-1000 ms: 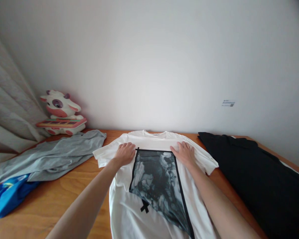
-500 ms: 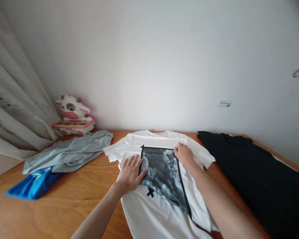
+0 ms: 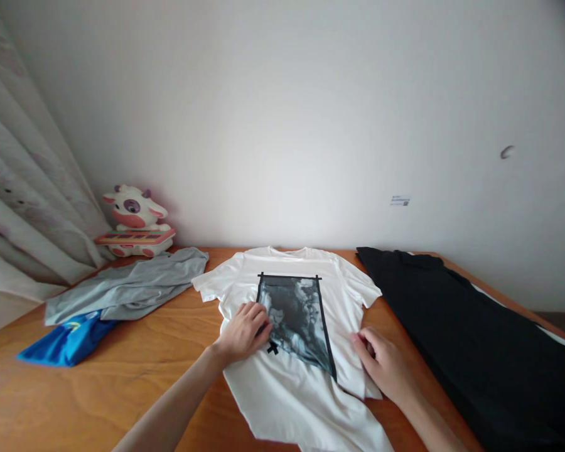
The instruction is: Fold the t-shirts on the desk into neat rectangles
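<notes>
A white T-shirt [image 3: 348,276] with a dark, black-framed print [image 3: 294,314] lies on the wooden table, its neck towards the wall. Its lower part is creased and skewed to the right. My left hand [image 3: 245,329] rests on the shirt at the print's left edge, fingers bent and pressed together; any cloth under them is hidden. At the shirt's right side edge is my right hand [image 3: 381,361], its fingers curled and the thumb against the cloth edge.
Black clothing [image 3: 452,320] covers the right of the wooden table [image 3: 160,376]. Grey cloth [image 3: 136,289] and blue cloth [image 3: 73,339] lie at the left, before a cow toy [image 3: 134,220] with a keyboard. A curtain [image 3: 23,176] hangs at the far left.
My right hand has moved from the print's upper right corner down to the shirt's right side edge. My left hand has drawn its fingers in. The view has turned slightly right.
</notes>
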Demonstrator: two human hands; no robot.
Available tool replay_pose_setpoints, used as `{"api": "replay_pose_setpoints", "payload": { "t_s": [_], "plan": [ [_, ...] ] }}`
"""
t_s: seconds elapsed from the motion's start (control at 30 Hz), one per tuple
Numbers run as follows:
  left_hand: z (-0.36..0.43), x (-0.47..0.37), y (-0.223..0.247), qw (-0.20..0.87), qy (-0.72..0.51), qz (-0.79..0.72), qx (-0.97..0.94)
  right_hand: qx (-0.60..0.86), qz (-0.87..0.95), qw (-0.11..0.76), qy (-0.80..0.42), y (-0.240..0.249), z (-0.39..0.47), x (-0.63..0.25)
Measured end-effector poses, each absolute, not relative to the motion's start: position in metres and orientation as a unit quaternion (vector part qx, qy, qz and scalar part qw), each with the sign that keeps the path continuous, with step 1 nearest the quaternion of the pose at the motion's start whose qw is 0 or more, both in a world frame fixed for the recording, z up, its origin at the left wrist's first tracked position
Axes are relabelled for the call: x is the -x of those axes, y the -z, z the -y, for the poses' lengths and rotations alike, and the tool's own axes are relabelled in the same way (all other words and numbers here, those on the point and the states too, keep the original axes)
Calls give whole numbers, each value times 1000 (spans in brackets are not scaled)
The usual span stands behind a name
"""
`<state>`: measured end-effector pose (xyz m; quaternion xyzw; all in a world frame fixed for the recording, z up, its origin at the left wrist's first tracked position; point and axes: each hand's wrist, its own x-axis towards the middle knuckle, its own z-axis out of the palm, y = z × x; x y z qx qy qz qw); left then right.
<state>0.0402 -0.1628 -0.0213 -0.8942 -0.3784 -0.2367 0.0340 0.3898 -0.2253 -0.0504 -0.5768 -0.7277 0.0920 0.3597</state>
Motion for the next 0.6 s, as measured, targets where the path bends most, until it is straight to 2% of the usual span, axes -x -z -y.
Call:
{"api": "replay_pose_setpoints", "payload": {
  "t_s": [0.13,0.2,0.37,0.47,0.6],
  "plan": [
    [214,-65,12,-91,197,218,951,569,734,360,-87,47,233,-391],
    [242,-77,10,-132,161,198,958,549,760,336,-87,41,237,-388],
    [279,-87,-3,-186,157,271,931,481,796,330,-162,33,249,-389],
    [280,-76,-9,-289,210,339,871,475,792,334,-190,33,251,-390],
    [272,-47,-12,-442,348,434,703,507,737,376,-243,35,248,-391]
  ]
}}
